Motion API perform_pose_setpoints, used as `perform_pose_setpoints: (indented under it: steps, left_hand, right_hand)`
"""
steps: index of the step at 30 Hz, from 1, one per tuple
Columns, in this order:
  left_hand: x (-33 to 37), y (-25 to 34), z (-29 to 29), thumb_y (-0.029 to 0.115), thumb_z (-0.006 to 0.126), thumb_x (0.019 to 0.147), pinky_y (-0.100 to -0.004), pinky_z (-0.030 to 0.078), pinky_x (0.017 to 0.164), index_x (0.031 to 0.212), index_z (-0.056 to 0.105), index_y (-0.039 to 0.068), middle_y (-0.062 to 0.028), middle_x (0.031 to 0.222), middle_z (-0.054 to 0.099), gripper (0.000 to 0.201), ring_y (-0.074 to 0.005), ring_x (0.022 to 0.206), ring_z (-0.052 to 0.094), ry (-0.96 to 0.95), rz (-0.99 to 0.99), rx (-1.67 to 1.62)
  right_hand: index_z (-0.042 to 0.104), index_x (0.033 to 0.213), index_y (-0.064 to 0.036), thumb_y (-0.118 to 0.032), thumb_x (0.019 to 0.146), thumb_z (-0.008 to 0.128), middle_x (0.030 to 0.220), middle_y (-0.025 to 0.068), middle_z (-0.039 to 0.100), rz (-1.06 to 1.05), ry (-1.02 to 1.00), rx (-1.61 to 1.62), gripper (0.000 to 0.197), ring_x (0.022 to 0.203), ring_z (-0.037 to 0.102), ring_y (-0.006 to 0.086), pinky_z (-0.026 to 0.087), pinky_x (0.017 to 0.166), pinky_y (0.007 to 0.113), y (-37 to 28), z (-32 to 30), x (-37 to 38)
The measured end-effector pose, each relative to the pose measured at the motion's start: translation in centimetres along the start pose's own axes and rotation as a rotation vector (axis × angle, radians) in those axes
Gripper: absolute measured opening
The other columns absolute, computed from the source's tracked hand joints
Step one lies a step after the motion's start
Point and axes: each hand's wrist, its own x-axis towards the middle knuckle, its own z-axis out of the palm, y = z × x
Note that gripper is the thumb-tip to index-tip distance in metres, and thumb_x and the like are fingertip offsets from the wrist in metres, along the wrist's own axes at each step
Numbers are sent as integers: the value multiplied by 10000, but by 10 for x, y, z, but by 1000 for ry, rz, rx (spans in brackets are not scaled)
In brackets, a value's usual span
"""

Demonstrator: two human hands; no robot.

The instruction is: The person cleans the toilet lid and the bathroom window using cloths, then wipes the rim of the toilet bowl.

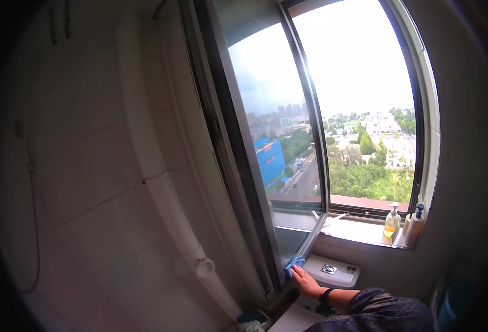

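My right hand, with a dark band at its wrist, reaches in from the lower right. Its fingers press a crumpled blue cloth against the bottom corner of the window sash. That sash is glazed, has a metal frame and stands swung inward. Part of the cloth is covered by the fingers. My left hand is out of sight.
A toilet cistern stands just beyond my right hand. On the windowsill are a pump bottle of orange liquid and a white pump bottle. A white pipe runs down the tiled wall at left.
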Motion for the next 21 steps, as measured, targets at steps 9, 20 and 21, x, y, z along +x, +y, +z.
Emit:
perform_pose_setpoints:
  steps: [9,20,21]
  left_hand:
    - [35,-82,7,266,496,851,-423,372,978,1128,572,70,-81,1161,573,348,-284,1101,519,156,-507,-1259]
    - [7,-35,17,279,469,886,-446,325,1034,1218,517,39,-116,1251,524,412,-308,1173,476,377,-666,-1415]
    - [6,-30,19,261,466,888,-450,326,1033,1222,510,40,-112,1253,522,403,-304,1183,468,394,-694,-1434]
  right_hand:
    - [352,1349,-55,-37,777,469,1394,141,367,-88,-76,-137,584,1303,339,280,310,1041,400,26,-16,4]
    - [330,1371,-103,-32,792,476,1429,85,326,-89,-115,-178,601,1301,342,244,326,1021,383,71,-29,27]
    - [332,1369,-98,-11,787,473,1416,89,345,-80,-110,-185,605,1285,361,246,331,1013,372,76,-31,29]
